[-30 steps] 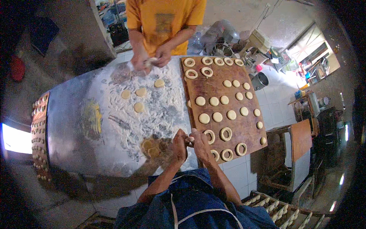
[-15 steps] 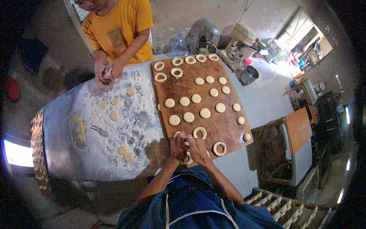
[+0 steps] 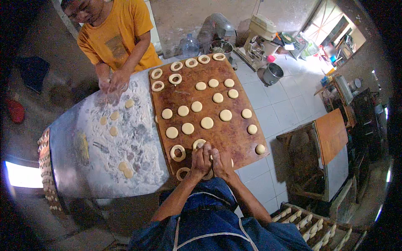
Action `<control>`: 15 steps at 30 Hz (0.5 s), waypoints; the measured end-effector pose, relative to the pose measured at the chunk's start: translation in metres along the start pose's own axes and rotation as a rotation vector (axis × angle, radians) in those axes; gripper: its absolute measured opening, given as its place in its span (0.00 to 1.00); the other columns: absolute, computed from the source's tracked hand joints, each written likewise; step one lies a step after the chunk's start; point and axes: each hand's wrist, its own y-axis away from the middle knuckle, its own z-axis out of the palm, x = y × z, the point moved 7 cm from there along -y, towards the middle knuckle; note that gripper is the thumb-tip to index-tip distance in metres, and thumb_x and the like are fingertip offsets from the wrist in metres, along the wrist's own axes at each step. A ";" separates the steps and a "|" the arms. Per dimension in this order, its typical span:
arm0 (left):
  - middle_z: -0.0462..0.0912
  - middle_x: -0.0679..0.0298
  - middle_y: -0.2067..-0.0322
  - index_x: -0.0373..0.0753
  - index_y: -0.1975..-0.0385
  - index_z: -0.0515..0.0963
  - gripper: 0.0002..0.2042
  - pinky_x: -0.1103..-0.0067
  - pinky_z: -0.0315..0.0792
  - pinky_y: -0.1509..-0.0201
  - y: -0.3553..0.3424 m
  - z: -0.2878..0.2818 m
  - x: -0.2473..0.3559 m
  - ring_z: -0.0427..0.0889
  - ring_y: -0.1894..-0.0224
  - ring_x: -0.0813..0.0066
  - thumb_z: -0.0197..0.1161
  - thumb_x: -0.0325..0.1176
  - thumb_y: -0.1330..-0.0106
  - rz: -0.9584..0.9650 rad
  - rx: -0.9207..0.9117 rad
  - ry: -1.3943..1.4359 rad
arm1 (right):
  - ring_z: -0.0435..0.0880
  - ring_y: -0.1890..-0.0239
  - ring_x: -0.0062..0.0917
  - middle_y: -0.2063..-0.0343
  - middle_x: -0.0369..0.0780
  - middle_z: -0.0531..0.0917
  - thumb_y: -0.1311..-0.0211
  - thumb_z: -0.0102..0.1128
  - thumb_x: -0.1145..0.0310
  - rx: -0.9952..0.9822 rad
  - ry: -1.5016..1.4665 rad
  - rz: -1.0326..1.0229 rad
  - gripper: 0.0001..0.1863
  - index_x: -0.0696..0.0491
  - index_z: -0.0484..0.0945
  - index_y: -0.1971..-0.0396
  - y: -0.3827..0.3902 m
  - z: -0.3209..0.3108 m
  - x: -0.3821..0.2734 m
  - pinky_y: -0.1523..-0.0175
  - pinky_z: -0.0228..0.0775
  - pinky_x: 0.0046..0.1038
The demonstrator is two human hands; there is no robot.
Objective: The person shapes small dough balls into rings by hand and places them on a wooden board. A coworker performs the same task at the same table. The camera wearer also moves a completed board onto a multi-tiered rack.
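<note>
Over the near edge of a brown wooden board point(image 3: 184, 97), my left hand point(image 3: 200, 161) and my right hand point(image 3: 222, 164) are closed close together. A little pale dough shows between them; its shape is mostly hidden by my fingers. A dough ring point(image 3: 199, 143) lies just beyond my left hand, partly covered. To its left are another dough ring point(image 3: 177, 153) and, nearer me, a third one point(image 3: 182, 173). Part of a further ring shows beneath my hands. Round dough discs point(image 3: 207, 123) lie in loose rows across the board, with more rings along its far edge.
A floured metal table point(image 3: 67, 154) extends left, with several flat dough discs point(image 3: 113, 131) on it. Across it, a co-worker in an orange shirt point(image 3: 121, 37) has both hands over the flour. A mixer point(image 3: 256, 37) and a metal pot point(image 3: 273, 74) stand beyond. Twisted dough pieces point(image 3: 310, 228) lie lower right.
My view has shifted, so the board appears further left. My hands have moved right along its near edge, uncovering the ring at left. The co-worker's hands have moved slightly over the flour.
</note>
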 end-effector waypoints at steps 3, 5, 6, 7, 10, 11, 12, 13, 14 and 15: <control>0.68 0.67 0.75 0.39 0.73 0.66 0.12 0.74 0.67 0.68 0.017 0.027 -0.021 0.69 0.71 0.76 0.50 0.38 0.30 -0.627 -0.084 0.497 | 0.78 0.63 0.46 0.65 0.51 0.80 0.43 0.63 0.66 -0.051 -0.101 0.184 0.17 0.59 0.77 0.55 0.007 -0.005 0.016 0.61 0.67 0.45; 0.65 0.69 0.76 0.40 0.75 0.63 0.13 0.77 0.65 0.68 0.013 0.027 -0.005 0.66 0.72 0.78 0.48 0.39 0.28 -0.617 -0.050 0.637 | 0.78 0.66 0.44 0.69 0.48 0.80 0.42 0.63 0.67 -0.041 -0.215 0.280 0.12 0.58 0.79 0.61 0.003 -0.016 0.018 0.62 0.67 0.42; 0.64 0.70 0.76 0.41 0.76 0.62 0.14 0.78 0.64 0.68 0.011 0.028 0.001 0.64 0.72 0.79 0.47 0.39 0.26 -0.610 -0.034 0.707 | 0.78 0.68 0.41 0.71 0.46 0.80 0.41 0.63 0.67 -0.016 -0.313 0.271 0.10 0.57 0.79 0.63 0.005 -0.021 0.023 0.63 0.67 0.41; 0.64 0.70 0.75 0.41 0.76 0.62 0.17 0.79 0.63 0.69 0.011 0.036 0.001 0.62 0.73 0.80 0.45 0.42 0.24 -0.597 -0.128 0.802 | 0.78 0.69 0.39 0.73 0.44 0.79 0.40 0.63 0.67 0.010 -0.411 0.261 0.09 0.57 0.80 0.66 0.006 -0.026 0.027 0.64 0.67 0.39; 0.73 0.68 0.75 0.40 0.75 0.67 0.17 0.74 0.69 0.64 0.022 0.066 -0.065 0.72 0.71 0.74 0.50 0.45 0.27 -0.597 -0.167 1.050 | 0.77 0.71 0.31 0.76 0.38 0.78 0.40 0.65 0.65 0.105 -0.591 0.148 0.10 0.56 0.79 0.70 0.004 -0.040 0.035 0.65 0.68 0.37; 0.72 0.66 0.75 0.40 0.73 0.68 0.17 0.72 0.67 0.66 0.013 0.069 -0.060 0.71 0.73 0.68 0.47 0.44 0.25 -0.571 -0.165 0.913 | 0.76 0.71 0.30 0.76 0.37 0.77 0.41 0.66 0.64 0.090 -0.477 0.201 0.11 0.57 0.79 0.70 -0.002 -0.050 0.025 0.65 0.68 0.36; 0.71 0.63 0.75 0.39 0.72 0.68 0.17 0.69 0.64 0.68 0.004 0.070 -0.053 0.70 0.74 0.63 0.44 0.42 0.22 -0.547 -0.159 0.772 | 0.75 0.72 0.28 0.76 0.35 0.76 0.41 0.67 0.63 0.072 -0.366 0.253 0.12 0.57 0.79 0.71 -0.009 -0.059 0.013 0.65 0.67 0.36; 0.76 0.58 0.73 0.38 0.69 0.71 0.16 0.65 0.67 0.66 -0.018 0.062 -0.025 0.73 0.74 0.55 0.45 0.43 0.23 -0.552 -0.262 0.407 | 0.77 0.68 0.31 0.73 0.40 0.78 0.45 0.70 0.65 0.024 -0.236 0.454 0.15 0.59 0.77 0.66 -0.014 -0.068 0.014 0.61 0.70 0.35; 0.80 0.53 0.71 0.38 0.67 0.74 0.16 0.60 0.70 0.64 -0.034 0.057 -0.007 0.77 0.73 0.48 0.46 0.44 0.24 -0.531 -0.353 0.041 | 0.78 0.68 0.32 0.73 0.41 0.79 0.45 0.71 0.65 0.107 -0.076 0.370 0.18 0.60 0.76 0.61 -0.010 -0.077 0.022 0.61 0.71 0.34; 0.80 0.47 0.65 0.37 0.62 0.76 0.13 0.57 0.70 0.57 -0.037 0.065 -0.014 0.78 0.62 0.41 0.48 0.40 0.26 -0.446 -0.372 -0.052 | 0.79 0.67 0.32 0.72 0.43 0.79 0.45 0.71 0.65 0.175 0.079 0.276 0.22 0.61 0.75 0.56 -0.008 -0.077 0.037 0.60 0.72 0.33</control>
